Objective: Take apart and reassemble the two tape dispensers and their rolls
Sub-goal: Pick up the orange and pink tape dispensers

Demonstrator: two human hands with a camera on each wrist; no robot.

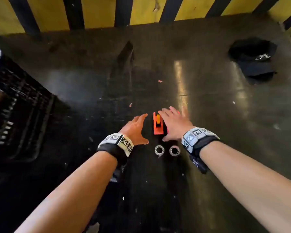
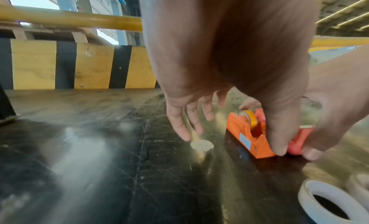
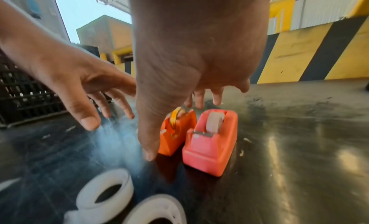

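While both hands hover with fingers spread and grip nothing, the left hand [image 1: 136,128] sits left of the small orange plastic tape dispenser [image 1: 157,123], the right hand [image 1: 174,123] above the pink plastic tape dispenser [image 3: 211,140] touching it. No lettering is legible on either. Two loose white tape rolls [image 1: 167,150] lie nearer on the dark scuffed table [image 1: 208,105]. A black cap [image 1: 255,59] with a white emblem lies far right, a black crate [image 1: 15,106] left.

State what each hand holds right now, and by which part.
Nothing is held. The left hand and right hand hover open, fingers spread, over the orange dispenser and pink dispenser.
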